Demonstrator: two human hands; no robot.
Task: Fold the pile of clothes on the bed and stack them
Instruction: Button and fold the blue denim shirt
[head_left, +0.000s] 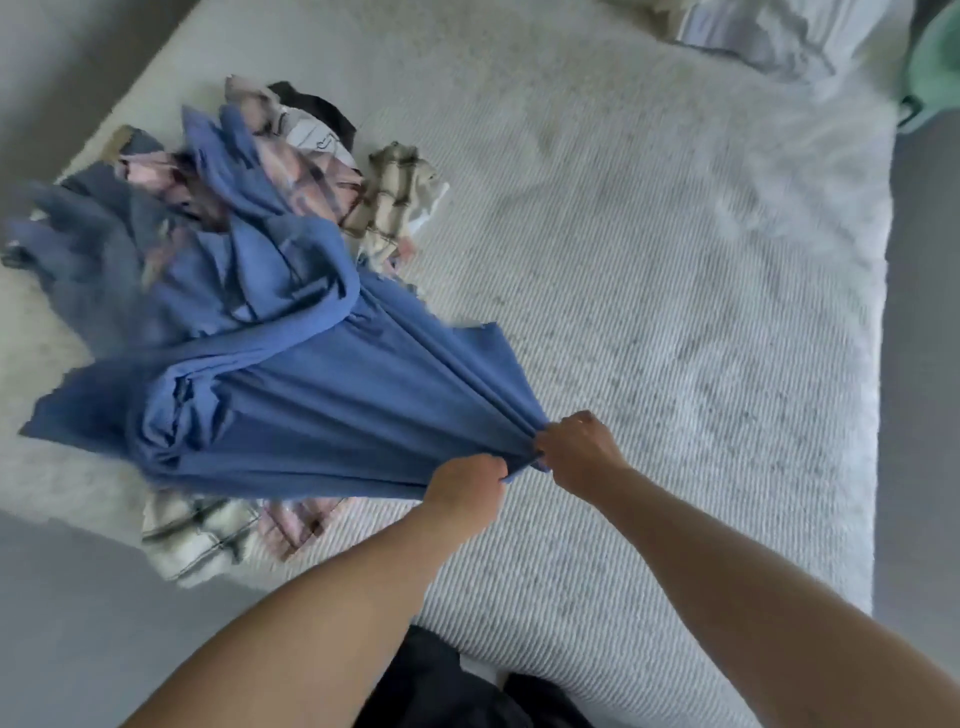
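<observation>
A blue garment (322, 410) is gripped at one bunched edge by both hands, the left hand (470, 486) and right hand (579, 449) curled tight on it side by side. It is stretched taut leftward from the fingers (545, 444) to the pile (208, 208) on the bed (675, 312), well beyond them.

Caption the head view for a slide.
Both hands grip a blue garment, pulling it from the pile.

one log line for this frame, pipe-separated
stage: pulling garment from pile | left hand: grips blue garment | right hand: grips same edge | pile: unfolded | stack: none visible
</observation>
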